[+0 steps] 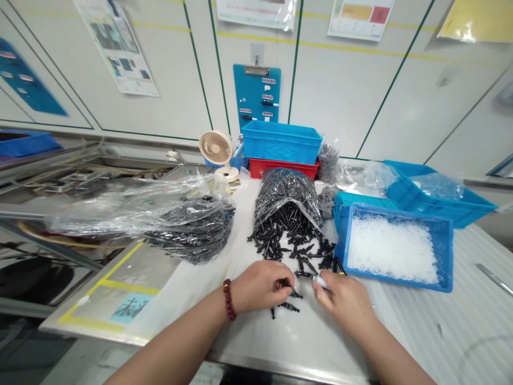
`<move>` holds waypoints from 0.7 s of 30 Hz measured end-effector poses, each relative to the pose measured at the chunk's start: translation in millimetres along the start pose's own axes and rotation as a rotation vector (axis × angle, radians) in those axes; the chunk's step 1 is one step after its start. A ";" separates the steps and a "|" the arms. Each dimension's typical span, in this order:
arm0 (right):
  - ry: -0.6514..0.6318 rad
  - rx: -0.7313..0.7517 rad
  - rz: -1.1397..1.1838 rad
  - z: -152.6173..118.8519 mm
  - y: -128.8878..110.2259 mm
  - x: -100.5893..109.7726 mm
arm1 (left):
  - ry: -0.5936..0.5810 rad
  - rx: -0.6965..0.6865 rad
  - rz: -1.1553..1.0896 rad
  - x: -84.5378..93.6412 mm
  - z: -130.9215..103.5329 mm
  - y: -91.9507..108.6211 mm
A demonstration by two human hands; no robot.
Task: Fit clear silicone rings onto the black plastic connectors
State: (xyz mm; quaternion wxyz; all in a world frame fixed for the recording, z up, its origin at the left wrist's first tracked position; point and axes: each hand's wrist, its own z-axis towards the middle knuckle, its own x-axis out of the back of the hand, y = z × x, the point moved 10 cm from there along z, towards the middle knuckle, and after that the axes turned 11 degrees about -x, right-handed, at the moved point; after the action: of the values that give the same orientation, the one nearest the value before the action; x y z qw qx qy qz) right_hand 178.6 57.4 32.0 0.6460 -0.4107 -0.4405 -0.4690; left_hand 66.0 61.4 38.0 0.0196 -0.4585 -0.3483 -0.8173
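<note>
My left hand [262, 286], with a bead bracelet at the wrist, is curled closed around a slim black plastic part; the fingers hide most of it. Beneath and beside it, a few black parts [289, 307] with pale bands lie on the white work surface. My right hand [344, 297] grips a short whitish cylindrical piece [320, 282] between thumb and fingers, its tip pointing at the left hand. Just beyond both hands, many loose black rod-like parts [276, 238] spill from an open clear bag [286, 187].
A blue bin [448, 256] of small white translucent pieces stands on the right. At left lies another clear bag of black parts [196, 227]. Behind are a small fan [216, 148], a blue crate [280, 143] on a red one [256, 168], and a teal tray [473, 206].
</note>
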 end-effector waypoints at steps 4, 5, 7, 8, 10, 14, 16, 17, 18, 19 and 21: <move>0.005 -0.009 0.051 0.8 1.0 1.9 | 0.036 0.028 0.145 13.0 0.7 -9.4; 0.000 -0.013 0.065 0.8 1.5 1.3 | 0.066 0.088 0.213 18.9 -0.4 -17.1; 0.004 -0.019 0.085 0.9 2.5 0.8 | 0.084 0.218 0.336 26.7 -4.3 -33.3; 0.007 -0.020 0.090 0.9 3.0 0.5 | 0.078 0.270 0.381 28.5 -6.6 -40.1; 0.007 -0.019 0.092 0.9 3.5 -0.5 | 0.050 0.333 0.433 28.1 -10.7 -50.0; -0.021 0.001 0.086 0.9 1.6 -3.4 | -0.058 0.388 0.503 16.6 -16.0 -59.1; -0.042 0.003 0.085 0.9 0.6 -4.7 | -0.107 0.388 0.537 10.8 -15.6 -57.8; -0.055 -0.001 0.086 1.0 0.4 -5.3 | -0.121 0.382 0.551 9.1 -14.5 -55.9; -0.069 -0.004 0.089 1.1 0.0 -6.0 | -0.130 0.378 0.566 8.4 -13.3 -53.8; -0.082 -0.008 0.092 1.2 -0.4 -6.3 | -0.142 0.376 0.579 8.0 -12.2 -52.0; -0.098 -0.016 0.098 1.4 -1.1 -6.4 | -0.157 0.373 0.590 9.0 -10.0 -49.1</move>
State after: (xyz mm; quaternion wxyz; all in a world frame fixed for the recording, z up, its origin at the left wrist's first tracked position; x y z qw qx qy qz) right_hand 176.2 60.1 26.4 0.6426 -0.4595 -0.4473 -0.4194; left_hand 36.1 95.3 14.5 0.3113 -0.5893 -0.3444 -0.6613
